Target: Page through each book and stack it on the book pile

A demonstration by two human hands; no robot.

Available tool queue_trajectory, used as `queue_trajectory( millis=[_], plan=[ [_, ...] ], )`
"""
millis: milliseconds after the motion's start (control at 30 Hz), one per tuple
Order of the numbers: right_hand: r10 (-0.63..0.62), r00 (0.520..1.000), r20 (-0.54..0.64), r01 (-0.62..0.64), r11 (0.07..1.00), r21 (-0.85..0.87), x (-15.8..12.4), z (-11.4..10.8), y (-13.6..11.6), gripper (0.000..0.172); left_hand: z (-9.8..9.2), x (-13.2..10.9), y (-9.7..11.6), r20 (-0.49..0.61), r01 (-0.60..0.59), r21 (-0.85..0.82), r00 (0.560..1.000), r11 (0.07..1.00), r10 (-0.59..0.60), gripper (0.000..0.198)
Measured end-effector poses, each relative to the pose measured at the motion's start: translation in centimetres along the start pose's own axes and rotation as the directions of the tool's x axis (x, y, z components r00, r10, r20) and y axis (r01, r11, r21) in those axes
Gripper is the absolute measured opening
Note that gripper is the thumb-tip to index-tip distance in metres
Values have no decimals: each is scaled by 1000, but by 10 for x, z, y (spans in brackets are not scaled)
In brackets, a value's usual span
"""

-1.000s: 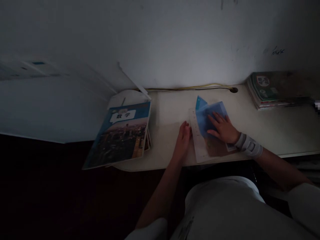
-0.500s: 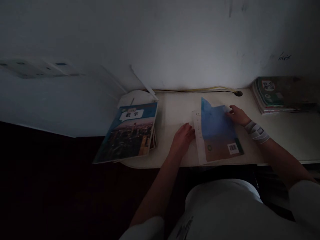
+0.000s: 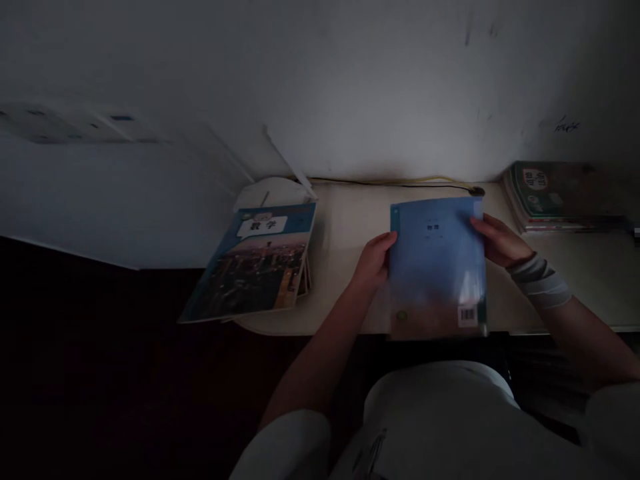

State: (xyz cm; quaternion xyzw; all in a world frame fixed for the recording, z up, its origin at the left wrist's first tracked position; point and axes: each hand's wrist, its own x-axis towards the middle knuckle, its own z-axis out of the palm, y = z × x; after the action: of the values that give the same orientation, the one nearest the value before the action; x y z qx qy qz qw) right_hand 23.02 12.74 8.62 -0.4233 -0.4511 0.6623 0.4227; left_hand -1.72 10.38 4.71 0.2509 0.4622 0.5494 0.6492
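A blue textbook [image 3: 434,263] with its back cover and barcode facing up is held between my two hands above the desk's front edge. My left hand [image 3: 376,261] grips its left side, with the thumb on the cover and the other fingers partly hidden. On the upper right side, my right hand [image 3: 501,241] holds it the same way, fingers beneath. To the left lies a mathematics textbook [image 3: 250,267] with a city picture, on top of other books and jutting past the desk's left end.
The white desk [image 3: 345,207] runs along a wall. At the right stands a stack of books [image 3: 560,197] with a green one on top. A white device with antennas [image 3: 270,190] sits at the back left. Cables [image 3: 390,181] run along the wall to a hole.
The blue textbook's lifted cover has come down flat, and the book is raised off the desk. My left hand has moved onto its left edge; my right hand has shifted right with it.
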Motion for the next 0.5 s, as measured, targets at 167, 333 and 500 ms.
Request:
queue_trajectory(
  millis=[167,333,500],
  plan=[
    [51,996,-68,-44,993,108,10,-25,22,21,9,15,-11,54,105,-14,993,994,-105,19],
    [176,981,-80,-167,980,109,19,-38,54,18,15,19,-35,58,94,82,993,992,-99,17],
    [213,977,-25,-212,976,47,22,-32,48,38,25,18,-29,99,92,40,990,995,-96,18]
  ],
)
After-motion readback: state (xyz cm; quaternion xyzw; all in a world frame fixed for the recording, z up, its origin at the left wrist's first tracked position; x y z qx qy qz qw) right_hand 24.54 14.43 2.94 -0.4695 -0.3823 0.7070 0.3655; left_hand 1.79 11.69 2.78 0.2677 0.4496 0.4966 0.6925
